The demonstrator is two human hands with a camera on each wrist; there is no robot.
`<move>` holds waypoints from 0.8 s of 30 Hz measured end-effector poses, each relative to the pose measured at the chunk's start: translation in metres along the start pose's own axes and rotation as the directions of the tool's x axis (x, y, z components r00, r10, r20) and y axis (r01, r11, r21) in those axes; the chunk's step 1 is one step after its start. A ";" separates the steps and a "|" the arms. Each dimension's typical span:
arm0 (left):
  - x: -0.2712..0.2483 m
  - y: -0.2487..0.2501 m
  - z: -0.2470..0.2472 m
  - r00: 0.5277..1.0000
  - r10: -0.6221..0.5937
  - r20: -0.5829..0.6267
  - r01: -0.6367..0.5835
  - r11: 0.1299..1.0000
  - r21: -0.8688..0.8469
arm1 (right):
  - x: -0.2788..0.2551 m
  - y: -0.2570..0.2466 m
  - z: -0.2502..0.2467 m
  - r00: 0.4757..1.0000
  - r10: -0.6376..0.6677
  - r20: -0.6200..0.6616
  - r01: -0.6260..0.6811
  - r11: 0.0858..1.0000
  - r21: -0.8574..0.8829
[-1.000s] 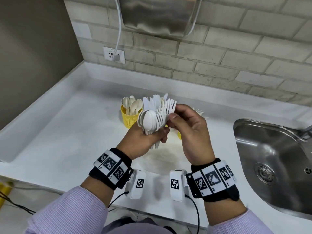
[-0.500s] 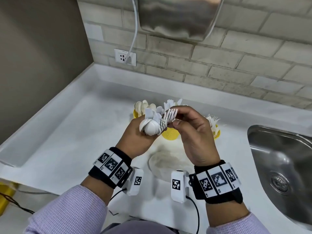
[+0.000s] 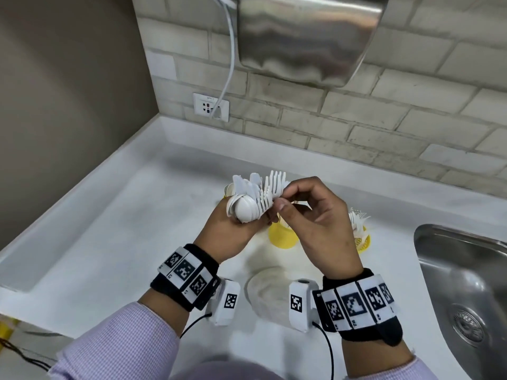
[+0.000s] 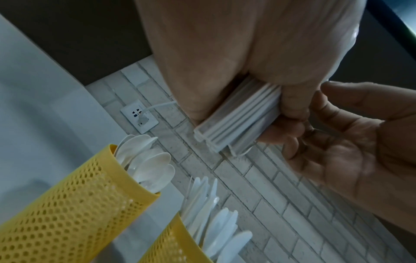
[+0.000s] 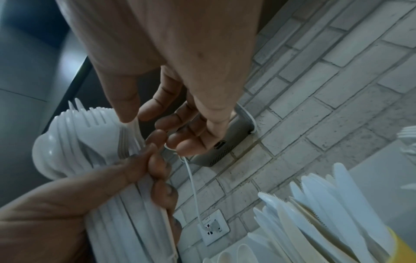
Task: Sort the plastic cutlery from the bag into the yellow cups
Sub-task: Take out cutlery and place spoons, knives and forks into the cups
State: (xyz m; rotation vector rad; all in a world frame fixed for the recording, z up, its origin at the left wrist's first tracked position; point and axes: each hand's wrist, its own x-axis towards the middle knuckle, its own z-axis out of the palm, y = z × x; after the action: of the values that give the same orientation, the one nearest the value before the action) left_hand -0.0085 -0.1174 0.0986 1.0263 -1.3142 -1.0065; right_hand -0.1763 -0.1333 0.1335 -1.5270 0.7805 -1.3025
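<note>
My left hand [image 3: 233, 231] grips a bundle of white plastic cutlery [image 3: 253, 200] by the handles [image 4: 236, 124]: spoons, knives and forks fanned out. My right hand [image 3: 284, 197] pinches the outermost fork [image 5: 133, 124] at the bundle's right end between thumb and index finger. Beneath the hands stand the yellow mesh cups: one with spoons [image 4: 78, 204], one with knives [image 3: 282, 237], one with forks [image 3: 362, 239]. A crumpled clear bag [image 3: 266, 289] lies on the white counter near my wrists.
A steel sink [image 3: 466, 283] is sunk into the counter at the right. On the brick wall hang a steel hand dryer [image 3: 307, 37] and a socket [image 3: 211, 106] with a plugged cable. A brown wall borders the counter's left side.
The bundle has tipped so that its heads point more towards the wall. My right hand stays at the fork end, its other fingers now spread. The head view has shifted left.
</note>
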 end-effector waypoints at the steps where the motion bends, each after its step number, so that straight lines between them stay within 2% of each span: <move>1: 0.003 -0.002 -0.002 1.000 0.010 -0.002 -0.010 1.000 0.029 | 0.002 0.001 -0.002 1.000 0.000 0.006 0.000 1.000 -0.001; 4: 0.009 -0.004 -0.004 0.993 0.103 -0.052 -0.097 0.989 0.109 | 0.006 0.002 -0.005 1.000 0.004 0.010 -0.004 1.000 -0.009; 6: 0.012 -0.001 -0.004 0.980 0.198 -0.033 -0.188 0.962 0.197 | 0.007 0.003 -0.006 1.000 0.010 0.005 -0.010 1.000 -0.005; 9: 0.016 -0.007 -0.004 0.961 0.275 -0.019 -0.264 0.939 0.222 | 0.007 0.003 -0.007 1.000 0.026 -0.016 -0.026 1.000 0.000; 11: 0.016 -0.013 -0.004 0.968 0.249 -0.038 -0.236 0.948 0.212 | 0.008 0.004 -0.006 0.999 0.035 -0.023 -0.035 0.999 -0.001; 16: 0.016 -0.015 -0.005 0.998 0.026 -0.059 -0.020 0.995 0.094 | 0.013 0.005 0.000 0.998 0.032 -0.052 -0.034 0.999 -0.032; 21: 0.015 -0.017 -0.001 0.996 -0.068 -0.056 0.068 0.998 -0.003 | 0.016 0.007 0.007 0.993 0.020 -0.118 -0.031 0.995 -0.092; 24: 0.017 -0.018 -0.001 0.997 -0.078 -0.026 0.078 0.997 -0.016 | 0.017 0.008 0.009 0.987 0.014 -0.157 -0.033 0.992 -0.119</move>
State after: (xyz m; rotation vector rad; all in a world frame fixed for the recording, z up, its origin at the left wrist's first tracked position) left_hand -0.0070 -0.1379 0.0857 1.0832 -1.2515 -1.0560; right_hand -0.1625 -0.1487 0.1324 -1.5184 0.9906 -1.3911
